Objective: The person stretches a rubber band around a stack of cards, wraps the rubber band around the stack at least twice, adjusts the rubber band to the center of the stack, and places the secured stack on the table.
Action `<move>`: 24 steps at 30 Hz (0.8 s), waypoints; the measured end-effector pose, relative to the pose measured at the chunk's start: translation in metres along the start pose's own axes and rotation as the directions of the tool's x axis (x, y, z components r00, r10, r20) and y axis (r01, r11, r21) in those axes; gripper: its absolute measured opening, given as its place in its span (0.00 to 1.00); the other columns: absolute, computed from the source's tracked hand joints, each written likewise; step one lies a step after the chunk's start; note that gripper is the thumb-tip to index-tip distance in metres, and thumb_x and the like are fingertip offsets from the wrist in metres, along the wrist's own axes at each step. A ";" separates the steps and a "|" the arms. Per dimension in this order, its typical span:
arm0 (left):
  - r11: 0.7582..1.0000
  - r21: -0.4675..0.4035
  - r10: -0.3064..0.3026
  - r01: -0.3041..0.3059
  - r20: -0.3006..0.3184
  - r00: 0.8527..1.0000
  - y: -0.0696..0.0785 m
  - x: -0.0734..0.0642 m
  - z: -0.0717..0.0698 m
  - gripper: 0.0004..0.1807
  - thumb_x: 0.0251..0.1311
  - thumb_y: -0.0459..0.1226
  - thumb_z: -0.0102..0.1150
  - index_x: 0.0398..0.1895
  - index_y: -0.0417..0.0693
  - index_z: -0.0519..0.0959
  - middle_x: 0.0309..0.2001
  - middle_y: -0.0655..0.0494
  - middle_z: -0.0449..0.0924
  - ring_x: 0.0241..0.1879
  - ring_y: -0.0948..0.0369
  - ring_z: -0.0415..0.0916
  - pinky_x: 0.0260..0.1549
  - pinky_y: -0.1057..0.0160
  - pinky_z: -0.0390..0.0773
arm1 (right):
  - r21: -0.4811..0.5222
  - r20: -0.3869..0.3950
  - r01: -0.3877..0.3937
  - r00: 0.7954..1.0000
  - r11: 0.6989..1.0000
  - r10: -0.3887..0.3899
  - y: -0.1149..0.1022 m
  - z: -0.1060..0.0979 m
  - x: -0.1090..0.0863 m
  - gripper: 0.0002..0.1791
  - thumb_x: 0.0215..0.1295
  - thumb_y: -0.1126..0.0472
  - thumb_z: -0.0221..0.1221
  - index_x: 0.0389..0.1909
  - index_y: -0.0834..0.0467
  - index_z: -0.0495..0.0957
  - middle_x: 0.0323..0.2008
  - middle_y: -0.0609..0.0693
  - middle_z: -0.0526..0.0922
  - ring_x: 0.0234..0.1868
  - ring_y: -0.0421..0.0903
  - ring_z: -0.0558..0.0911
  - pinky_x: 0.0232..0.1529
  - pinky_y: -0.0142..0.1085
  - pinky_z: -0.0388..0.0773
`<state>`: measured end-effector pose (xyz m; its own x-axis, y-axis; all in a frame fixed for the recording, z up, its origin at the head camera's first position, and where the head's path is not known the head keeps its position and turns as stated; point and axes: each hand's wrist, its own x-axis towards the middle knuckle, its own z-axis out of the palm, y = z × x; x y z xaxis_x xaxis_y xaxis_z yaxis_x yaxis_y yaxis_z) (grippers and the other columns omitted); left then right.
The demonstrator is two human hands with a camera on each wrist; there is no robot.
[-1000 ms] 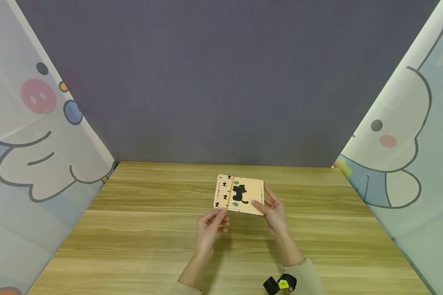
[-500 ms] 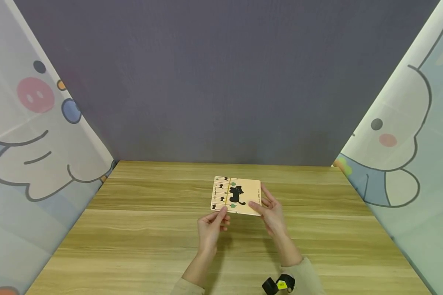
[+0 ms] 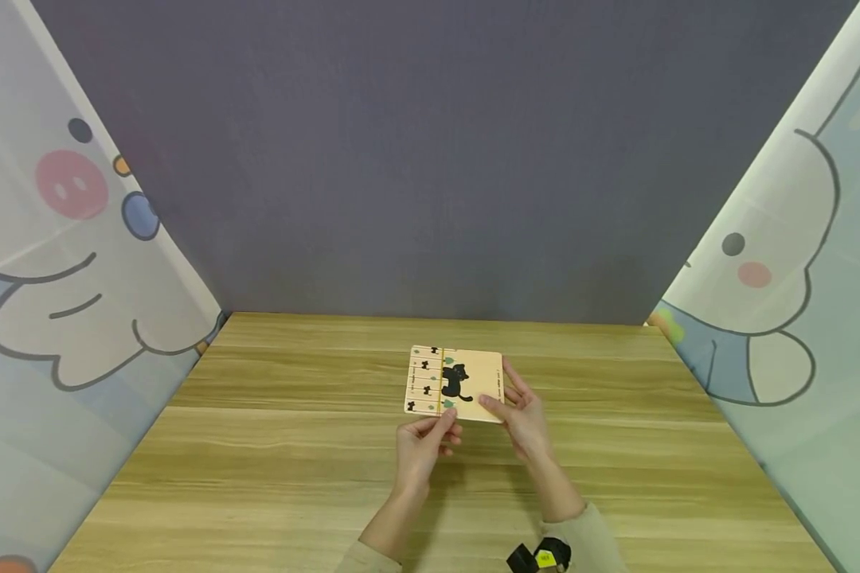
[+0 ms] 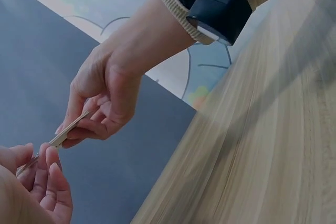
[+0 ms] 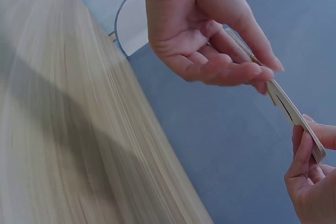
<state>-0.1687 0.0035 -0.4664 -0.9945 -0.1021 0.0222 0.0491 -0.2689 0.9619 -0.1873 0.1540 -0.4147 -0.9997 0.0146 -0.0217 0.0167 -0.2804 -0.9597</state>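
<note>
A cream-coloured stack of thin cards (image 3: 483, 374), printed with a black cat and small dog-like figures, is held up over the table in the head view. Round its left part runs a yellow elastic band (image 3: 440, 382). My left hand (image 3: 419, 454) pinches the near long edge beside the band, thumb on top and fingers below. At the right end, my right hand (image 3: 526, 418) grips the stack with its thumb on the upper face. From the right wrist view the stack (image 5: 294, 111) appears edge-on, several layers thick, with both hands on it.
A wood-grain table (image 3: 258, 461) spreads beneath the hands. Behind it stands a dark grey panel (image 3: 430, 159), with cartoon-printed curtains (image 3: 781, 358) at both sides. A black wrist camera (image 3: 541, 555) is strapped over the right sleeve.
The stack has shifted a little left and toward me with the right hand. My left hand has slid right along the near edge, and the band's lower end now lies straighter.
</note>
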 end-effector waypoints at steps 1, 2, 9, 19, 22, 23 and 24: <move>1.000 0.012 0.018 -0.018 -0.011 1.000 -0.015 0.007 -0.005 0.16 0.52 0.44 0.61 0.27 0.37 0.81 0.23 0.48 0.81 0.19 0.58 0.77 0.14 0.67 0.75 | 0.010 -0.003 -0.001 1.000 1.000 0.001 0.000 0.000 0.000 0.41 0.50 0.76 0.59 0.65 0.50 0.56 0.40 0.56 0.80 0.12 0.34 0.68 0.09 0.21 0.55; 0.999 0.016 0.040 -0.039 -0.023 0.999 -0.033 0.015 -0.010 0.16 0.51 0.46 0.61 0.27 0.40 0.82 0.23 0.49 0.81 0.20 0.58 0.77 0.14 0.67 0.75 | 0.015 -0.005 -0.002 1.000 1.000 0.003 0.000 0.000 0.000 0.42 0.50 0.76 0.59 0.65 0.51 0.56 0.41 0.56 0.80 0.13 0.34 0.69 0.09 0.21 0.55; 0.993 0.007 0.117 -0.117 -0.089 0.989 -0.035 0.015 -0.020 0.15 0.55 0.45 0.57 0.30 0.40 0.82 0.24 0.51 0.81 0.19 0.60 0.77 0.12 0.68 0.74 | 0.048 -0.006 0.022 1.000 0.999 -0.022 0.003 0.003 -0.002 0.42 0.49 0.78 0.58 0.65 0.53 0.54 0.42 0.59 0.79 0.26 0.42 0.81 0.15 0.20 0.67; 0.999 -0.017 -0.033 0.032 -0.043 0.999 0.031 -0.020 0.004 0.18 0.54 0.42 0.59 0.27 0.31 0.80 0.23 0.49 0.81 0.19 0.64 0.76 0.14 0.72 0.71 | -0.040 -0.041 0.010 0.999 0.999 -0.012 0.007 0.008 -0.003 0.42 0.47 0.76 0.61 0.64 0.50 0.59 0.39 0.58 0.79 0.20 0.38 0.76 0.12 0.21 0.59; 0.999 -0.005 -0.044 0.044 -0.024 0.999 0.029 -0.020 0.006 0.18 0.54 0.43 0.59 0.28 0.31 0.80 0.23 0.49 0.81 0.18 0.64 0.76 0.14 0.72 0.71 | -0.028 -0.033 0.002 0.999 1.000 -0.002 0.008 0.009 -0.004 0.42 0.47 0.76 0.60 0.64 0.51 0.58 0.40 0.59 0.79 0.23 0.39 0.78 0.13 0.21 0.60; 0.999 -0.004 -0.047 0.047 -0.017 0.999 0.028 -0.020 0.006 0.19 0.54 0.43 0.59 0.28 0.30 0.80 0.23 0.49 0.81 0.18 0.64 0.76 0.14 0.72 0.72 | -0.023 -0.028 -0.002 1.000 1.000 0.001 0.008 0.010 -0.004 0.42 0.47 0.76 0.60 0.64 0.51 0.58 0.41 0.59 0.79 0.23 0.39 0.79 0.13 0.20 0.60; 0.999 -0.004 -0.048 0.048 -0.010 0.999 0.027 -0.020 0.006 0.19 0.54 0.44 0.59 0.28 0.31 0.80 0.23 0.50 0.81 0.18 0.65 0.76 0.14 0.72 0.72 | -0.019 -0.023 -0.005 1.000 1.000 0.004 0.008 0.010 -0.004 0.42 0.48 0.76 0.60 0.64 0.51 0.58 0.41 0.59 0.79 0.22 0.39 0.78 0.12 0.21 0.59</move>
<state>-0.1484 0.0043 -0.4389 -0.9948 -0.0981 -0.0270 0.0013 -0.2777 0.9607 -0.1833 0.1424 -0.4196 -0.9988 0.0357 -0.0323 0.0218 -0.2625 -0.9647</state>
